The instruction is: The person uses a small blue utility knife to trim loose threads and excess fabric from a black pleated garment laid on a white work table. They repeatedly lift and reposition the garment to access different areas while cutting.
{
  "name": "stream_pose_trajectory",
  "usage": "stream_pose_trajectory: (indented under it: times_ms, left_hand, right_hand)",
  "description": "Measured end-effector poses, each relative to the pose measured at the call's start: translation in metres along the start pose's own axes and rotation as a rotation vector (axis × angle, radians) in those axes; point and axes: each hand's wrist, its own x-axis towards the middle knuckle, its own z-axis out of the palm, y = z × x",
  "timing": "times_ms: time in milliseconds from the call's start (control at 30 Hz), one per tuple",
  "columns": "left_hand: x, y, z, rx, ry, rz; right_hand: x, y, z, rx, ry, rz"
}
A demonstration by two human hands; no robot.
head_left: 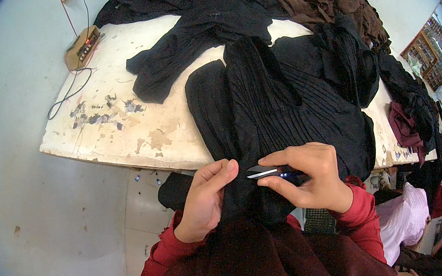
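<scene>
A black pleated garment (pixel 279 113) is spread over the near edge of the table and hangs down toward me. My left hand (pixel 206 198) pinches a bit of its black cloth between thumb and fingers at the table's edge. Just to the right, my right hand (pixel 310 176) grips a pair of thread snips (pixel 264 175), with bright blades and a dark blue body. The blades point left toward the pinched cloth, and a small gap parts them from my left fingers. My right palm and fingers hide most of the snips' body.
The worn white table (pixel 176 138) has peeling patches. More black cloth (pixel 191 36) and a brown cloth heap (pixel 320 2) lie farther back. A power strip (pixel 87 46) with a cable sits at the left edge. Maroon cloth (pixel 404 125) lies right; people (pixel 407 214) sit beyond.
</scene>
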Motion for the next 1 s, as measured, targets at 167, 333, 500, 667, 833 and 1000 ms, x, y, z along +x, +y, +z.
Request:
stream_pose_trajectory:
  times_ms: [167,333,500,667,833,1000]
  left_hand:
    - [-0.001,0.001,0.001,-0.036,0.003,-0.042]
    - [-0.002,0.0,0.002,-0.033,0.034,-0.039]
    - [-0.003,-0.004,-0.002,-0.028,0.031,-0.053]
    - [-0.003,-0.014,-0.001,0.093,0.007,-0.032]
    - [0.007,-0.041,-0.03,0.459,0.16,0.181]
    - [0.015,-0.044,-0.052,1.417,0.499,0.6]
  right_hand:
    - [0.001,-0.002,0.005,-0.067,0.03,-0.055]
    - [-0.002,-0.004,0.003,-0.101,0.007,-0.043]
    - [-0.002,0.018,-0.001,0.424,0.125,0.221]
    - [0.007,0.078,0.023,0.224,0.049,0.317]
    - [0.005,0.12,0.064,-0.189,0.136,0.504]
    - [-0.008,0.141,0.078,-0.255,-0.025,0.699]
